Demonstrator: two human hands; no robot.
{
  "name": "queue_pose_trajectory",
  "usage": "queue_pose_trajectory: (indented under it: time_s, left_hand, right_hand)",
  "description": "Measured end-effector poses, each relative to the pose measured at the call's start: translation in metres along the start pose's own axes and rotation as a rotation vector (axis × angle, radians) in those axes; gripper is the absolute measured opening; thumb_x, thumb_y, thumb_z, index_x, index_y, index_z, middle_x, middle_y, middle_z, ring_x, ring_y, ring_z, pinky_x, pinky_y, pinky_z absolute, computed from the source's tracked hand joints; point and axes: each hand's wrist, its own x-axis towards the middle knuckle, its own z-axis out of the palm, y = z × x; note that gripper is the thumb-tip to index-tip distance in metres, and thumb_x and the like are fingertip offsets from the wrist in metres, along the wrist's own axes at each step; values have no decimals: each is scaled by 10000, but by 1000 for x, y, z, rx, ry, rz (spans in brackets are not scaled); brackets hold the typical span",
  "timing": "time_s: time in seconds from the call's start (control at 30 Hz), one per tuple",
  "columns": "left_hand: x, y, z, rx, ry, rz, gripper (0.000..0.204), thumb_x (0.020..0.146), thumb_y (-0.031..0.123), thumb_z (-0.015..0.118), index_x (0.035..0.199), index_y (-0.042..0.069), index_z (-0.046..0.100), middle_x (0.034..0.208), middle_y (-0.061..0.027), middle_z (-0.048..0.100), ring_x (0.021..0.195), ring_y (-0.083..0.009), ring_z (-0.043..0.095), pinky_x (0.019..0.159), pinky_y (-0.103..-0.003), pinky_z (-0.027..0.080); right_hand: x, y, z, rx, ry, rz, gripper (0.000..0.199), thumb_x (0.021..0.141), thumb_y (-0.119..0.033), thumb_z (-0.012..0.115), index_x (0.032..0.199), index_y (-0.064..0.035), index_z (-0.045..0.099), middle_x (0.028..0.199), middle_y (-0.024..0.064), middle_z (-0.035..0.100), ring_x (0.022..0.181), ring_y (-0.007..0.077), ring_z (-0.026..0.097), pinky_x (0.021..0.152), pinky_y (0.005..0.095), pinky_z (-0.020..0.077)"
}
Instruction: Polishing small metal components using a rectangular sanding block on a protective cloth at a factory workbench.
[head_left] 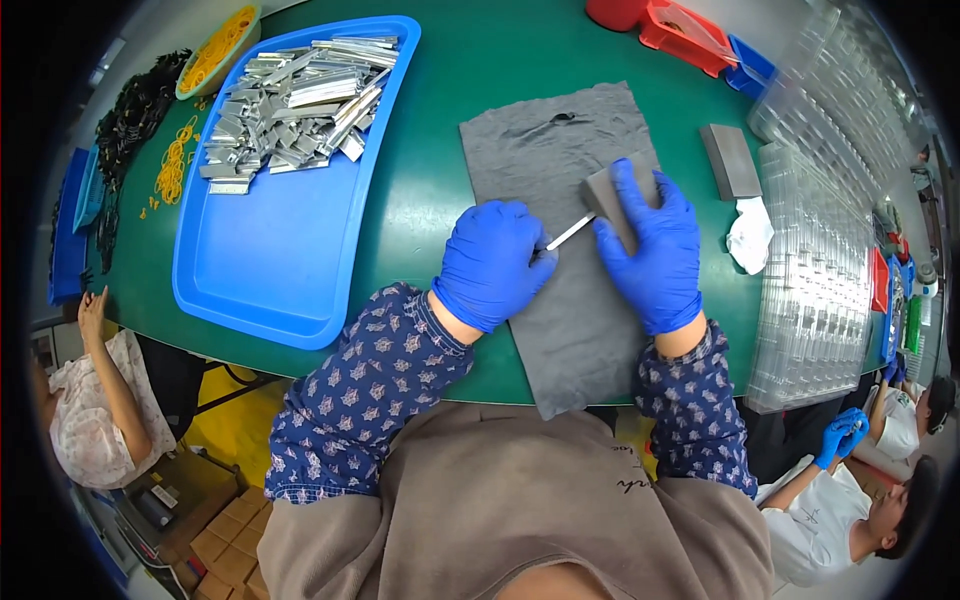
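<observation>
A thin silvery metal strip point(571, 232) slants up and to the right above a dark grey cloth point(560, 310). My left hand point(495, 262), in a blue glove, is closed around the strip's lower end. A grey rectangular block point(603, 196), like a sanding sponge, is gripped by my gloved right hand point(652, 250), fingers over its top and thumb at its near side. The strip's far end reaches the block's left edge; whether the two touch I cannot tell. To the left, a blue tray point(265, 255) holds a heap of similar metal pieces point(300, 105).
Another grey block point(731, 162) and a crumpled white tissue point(750, 235) lie right of the cloth. Beyond them are stacked clear plastic trays point(812, 290). Red bins point(685, 38) stand at the back. Yellow loops point(175, 165) and black cords point(135, 120) lie far left. Co-workers sit at both sides.
</observation>
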Motion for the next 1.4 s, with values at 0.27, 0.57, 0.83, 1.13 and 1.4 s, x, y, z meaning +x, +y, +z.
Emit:
queue_pose_trajectory:
  time_s: [0.27, 0.57, 0.83, 1.13, 1.4]
  left_hand:
    - [1, 0, 0, 1, -24, 10, 171, 730, 211, 698, 671, 87, 595, 707, -98, 541, 712, -296, 554, 645, -421, 432]
    - [0, 0, -2, -14, -19, 19, 157, 725, 189, 697, 674, 87, 589, 708, -101, 537, 709, -305, 546, 636, -426, 430]
    - [6, 7, -11, -14, -108, -58, 187, 753, 217, 702, 722, 56, 614, 731, -109, 571, 721, -300, 562, 644, -410, 447]
    - [48, 19, -41, 307, -179, 346, 413, 755, 36, 642, 1160, 112, 631, 1111, -129, 596, 1028, -314, 574, 868, -386, 473]
    - [86, 21, -14, 426, -178, 725, 299, 734, 142, 694, 1034, 146, 693, 1143, -127, 594, 1034, -365, 551, 872, -405, 471]
  right_hand:
    - [0, -3, -3, 14, -37, -6, 644, 769, -270, 711, 1371, -166, 508, 1234, 317, 499, 1092, 446, 524, 940, 460, 439]
    - [5, 0, -4, 46, 15, 11, 613, 767, -285, 713, 1345, -172, 539, 1242, 303, 499, 1086, 435, 528, 952, 456, 430]
    - [9, 47, 0, 479, 339, 155, 526, 878, -243, 658, 1353, -71, 511, 1236, 206, 564, 1106, 309, 569, 903, 373, 474]
    - [11, 52, -17, 1914, 192, 664, 520, 907, -306, 612, 1324, -24, 482, 1174, 158, 610, 1021, 283, 629, 825, 389, 520]
    - [11, 58, -16, 2180, 159, 695, 479, 902, -297, 632, 1290, -49, 500, 1126, 142, 614, 967, 285, 641, 775, 400, 535]
